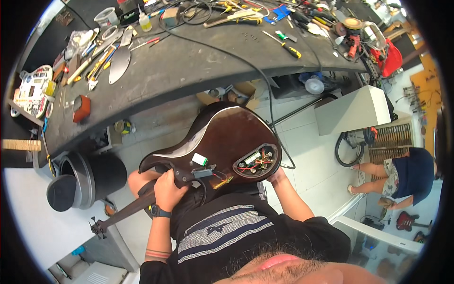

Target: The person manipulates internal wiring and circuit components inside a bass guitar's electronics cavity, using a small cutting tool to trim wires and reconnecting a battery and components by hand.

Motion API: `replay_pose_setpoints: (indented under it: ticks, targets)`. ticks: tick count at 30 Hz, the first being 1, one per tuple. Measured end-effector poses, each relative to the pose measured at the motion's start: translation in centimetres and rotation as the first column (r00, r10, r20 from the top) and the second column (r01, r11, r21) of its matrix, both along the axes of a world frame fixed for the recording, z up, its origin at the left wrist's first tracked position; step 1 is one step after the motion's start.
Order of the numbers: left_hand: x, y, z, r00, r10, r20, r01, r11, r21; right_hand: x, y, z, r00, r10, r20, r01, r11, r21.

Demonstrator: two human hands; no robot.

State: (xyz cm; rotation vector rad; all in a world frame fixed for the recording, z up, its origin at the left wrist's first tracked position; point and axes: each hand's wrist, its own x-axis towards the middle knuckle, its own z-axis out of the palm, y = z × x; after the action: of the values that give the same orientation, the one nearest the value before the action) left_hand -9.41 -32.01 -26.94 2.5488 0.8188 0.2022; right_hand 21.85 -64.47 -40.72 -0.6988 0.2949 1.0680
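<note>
My right hand [276, 177] is mostly hidden behind the edge of the guitar body [222, 137]; only part of it and the wrist show, so I cannot tell its grip. My left hand [169, 188] wraps the neck [127, 210], covering the joint there. The wiring in the open cavity [257, 161] is too small to sort out. The small tools at the far end of the surface [189, 61] blur together. Another person [402, 177] at the right is partly cut off by the dark rim.

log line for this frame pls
left hand: grips bass guitar at neck joint | right hand: under body edge, grip hidden | guitar: back up on lap, control cavity open, wires showing
</note>
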Motion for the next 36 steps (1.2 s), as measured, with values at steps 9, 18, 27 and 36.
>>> replay_pose_setpoints:
  ticks: [9, 18, 27, 36]
  targets:
    - [0.4, 0.1, 0.1, 1.000, -0.006, 0.022, 0.005, 0.999, 0.037, 0.2, 0.3, -0.9, 1.000, -0.002, -0.019, 0.004, 0.996, 0.095]
    - [0.9, 0.0, 0.3, 0.999, -0.025, 0.035, 0.024, 1.000, 0.016, 0.7, -0.1, -0.8, 0.998, 0.066, 0.016, -0.068, 0.970, 0.232]
    - [1.1, -0.5, 0.6, 0.999, -0.023, 0.042, 0.022, 1.000, 0.016, 1.4, 0.1, -0.9, 0.985, 0.171, 0.019, -0.172, 0.985, 0.027]
    - [1.2, -0.4, 0.3, 1.000, 0.009, 0.012, -0.009, 1.000, 0.020, 2.3, 1.1, -1.2, 0.973, 0.223, 0.059, -0.218, 0.972, -0.083]
